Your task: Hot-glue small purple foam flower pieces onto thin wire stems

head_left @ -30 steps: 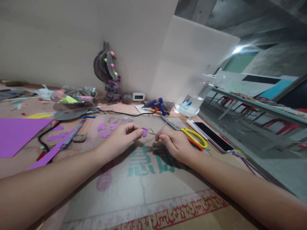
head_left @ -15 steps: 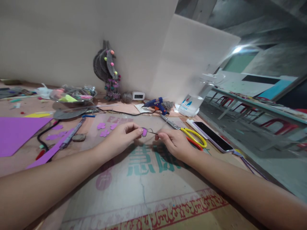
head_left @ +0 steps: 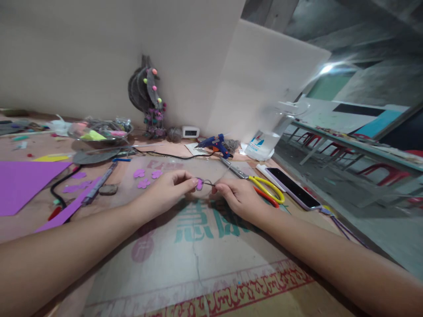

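Observation:
My left hand pinches a small purple foam-like piece between thumb and fingertips. A thin dark strand, like yarn or cord, runs from that piece to my right hand, curling in a small loop between the two. The thumb and fingertips of my right hand are closed on the strand, and a pale length of it seems to rise above them. Scissors with yellow and orange handles lie just beyond my right hand. Several purple flower cut-outs lie past my left wrist.
Cardboard covers the table below my hands. A blue glue gun, a clear plastic jug and a small digital clock stand at the back. A phone lies right; purple sheet and a filled bowl are left.
The loop in the strand has become smaller, and my right fingertips have shifted slightly left. The purple piece has turned a little in my left hand.

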The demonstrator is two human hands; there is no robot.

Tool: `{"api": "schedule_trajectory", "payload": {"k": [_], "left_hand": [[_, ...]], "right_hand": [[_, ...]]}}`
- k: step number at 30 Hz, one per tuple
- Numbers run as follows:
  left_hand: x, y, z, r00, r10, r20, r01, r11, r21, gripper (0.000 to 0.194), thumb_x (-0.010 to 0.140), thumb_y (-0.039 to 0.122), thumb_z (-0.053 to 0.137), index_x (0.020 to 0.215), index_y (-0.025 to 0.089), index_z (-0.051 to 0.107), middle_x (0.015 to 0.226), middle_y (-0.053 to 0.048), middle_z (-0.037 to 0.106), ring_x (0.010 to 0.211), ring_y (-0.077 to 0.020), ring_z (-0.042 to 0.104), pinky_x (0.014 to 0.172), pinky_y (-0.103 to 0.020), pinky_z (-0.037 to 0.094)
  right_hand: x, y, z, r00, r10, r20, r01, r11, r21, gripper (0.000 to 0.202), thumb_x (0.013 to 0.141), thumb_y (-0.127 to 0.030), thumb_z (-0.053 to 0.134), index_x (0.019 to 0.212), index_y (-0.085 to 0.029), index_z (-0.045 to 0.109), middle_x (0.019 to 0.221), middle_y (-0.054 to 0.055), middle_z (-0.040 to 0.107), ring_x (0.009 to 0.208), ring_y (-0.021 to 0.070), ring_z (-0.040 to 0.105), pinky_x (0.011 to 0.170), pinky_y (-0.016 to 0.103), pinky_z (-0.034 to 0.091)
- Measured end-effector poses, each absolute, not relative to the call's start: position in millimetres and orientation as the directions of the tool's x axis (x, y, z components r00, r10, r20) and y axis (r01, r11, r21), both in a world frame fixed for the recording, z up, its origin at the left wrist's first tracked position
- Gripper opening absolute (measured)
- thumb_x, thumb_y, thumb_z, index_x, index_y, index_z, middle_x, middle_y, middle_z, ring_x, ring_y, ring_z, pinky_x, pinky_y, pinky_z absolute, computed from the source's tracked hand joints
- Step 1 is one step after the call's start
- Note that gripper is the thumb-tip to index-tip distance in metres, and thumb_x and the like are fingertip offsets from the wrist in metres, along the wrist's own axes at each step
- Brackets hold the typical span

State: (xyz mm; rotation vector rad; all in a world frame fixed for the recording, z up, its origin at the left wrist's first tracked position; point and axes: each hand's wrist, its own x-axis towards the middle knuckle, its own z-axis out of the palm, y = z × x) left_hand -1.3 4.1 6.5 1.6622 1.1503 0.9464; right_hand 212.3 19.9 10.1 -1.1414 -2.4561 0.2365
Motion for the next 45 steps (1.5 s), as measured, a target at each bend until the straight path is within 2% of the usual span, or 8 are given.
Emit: {"api": "schedule_trajectory", "payload": {"k": [13,19,23,30,33,38,41,45], "left_hand": [[0.6,3.9,6.6,0.253,0.965,0.062,0.287,-0.136,0.948,0.022,0.081,0.037,0.052,0.073,0.017,0.055,0.066,0.000,0.062,0.061,-0.0137,0.057,0.053,-0.024,0.038],[0.1,4.7,4.7,0.277,0.957,0.091,0.260,-0.166,0.951,0.024,0.082,0.039,0.053,0.071,0.017,0.055,0.066,0.000,0.062,0.066,-0.0141,0.058,0.061,-0.025,0.041],[1.0,5.7,3.5,0.247,0.967,0.062,0.194,-0.112,0.975,0.020,0.081,0.036,0.054,0.073,0.017,0.055,0.066,0.001,0.061,0.063,-0.0136,0.059,0.059,-0.024,0.042],[0.3,10.3,-0.2,0.180,0.969,0.170,0.159,-0.200,0.967,0.022,0.079,0.035,0.056,0.068,0.017,0.055,0.064,0.003,0.052,0.059,-0.0108,0.050,0.055,-0.023,0.040],[0.1,11.2,-1.5,0.183,0.968,0.171,0.152,-0.200,0.968,0.021,0.080,0.036,0.055,0.071,0.017,0.056,0.065,0.003,0.053,0.060,-0.0108,0.049,0.055,-0.022,0.039],[1.0,7.3,0.4,0.223,0.960,0.168,0.206,-0.214,0.955,0.021,0.081,0.036,0.054,0.073,0.017,0.056,0.067,0.001,0.056,0.063,-0.0128,0.053,0.058,-0.024,0.040],[1.7,3.5,3.3,0.263,0.957,0.124,0.277,-0.198,0.940,0.024,0.082,0.038,0.051,0.073,0.017,0.056,0.066,0.001,0.058,0.061,-0.0129,0.052,0.057,-0.024,0.038],[1.4,2.1,4.5,0.309,0.941,0.140,0.303,-0.237,0.923,0.023,0.083,0.037,0.049,0.073,0.017,0.056,0.067,0.001,0.058,0.063,-0.0134,0.053,0.060,-0.025,0.038]], "right_hand": [[214.3,19.6,8.6,-0.554,0.749,0.364,0.672,0.660,-0.335,0.042,0.095,-0.038,0.031,0.081,-0.018,0.066,0.070,0.003,0.067,0.064,0.0149,0.060,0.061,0.025,0.039],[212.7,20.1,9.0,-0.552,0.770,0.321,0.689,0.638,-0.345,0.040,0.095,-0.037,0.032,0.080,-0.019,0.065,0.073,0.002,0.068,0.068,0.0163,0.062,0.063,0.026,0.040],[215.4,19.8,10.1,-0.546,0.729,0.413,0.625,0.682,-0.380,0.043,0.096,-0.037,0.027,0.081,-0.017,0.062,0.070,0.003,0.064,0.066,0.0151,0.059,0.061,0.025,0.040],[208.3,5.3,12.7,-0.776,0.510,0.372,0.481,0.859,-0.175,0.029,0.092,-0.034,0.044,0.110,-0.014,0.055,0.092,0.008,0.065,0.078,0.0170,0.058,0.069,0.029,0.043],[201.3,0.5,12.6,-0.819,0.456,0.349,0.443,0.888,-0.122,0.030,0.090,-0.036,0.049,0.111,-0.015,0.054,0.096,0.009,0.064,0.085,0.0187,0.056,0.074,0.031,0.044],[198.4,7.3,12.7,-0.592,0.608,0.529,0.498,0.792,-0.353,0.017,0.089,-0.031,0.052,0.079,-0.017,0.054,0.080,0.004,0.057,0.076,0.0159,0.053,0.070,0.031,0.044],[198.0,10.0,12.5,-0.413,0.772,0.483,0.479,0.635,-0.606,0.011,0.087,-0.027,0.053,0.095,-0.019,0.054,0.075,0.001,0.053,0.065,0.0128,0.052,0.061,0.027,0.045],[193.8,5.9,12.0,-0.438,0.870,0.227,0.365,0.403,-0.839,0.031,0.088,-0.024,0.050,0.118,-0.023,0.046,0.068,-0.003,0.052,0.055,0.0108,0.052,0.050,0.024,0.045]]}}
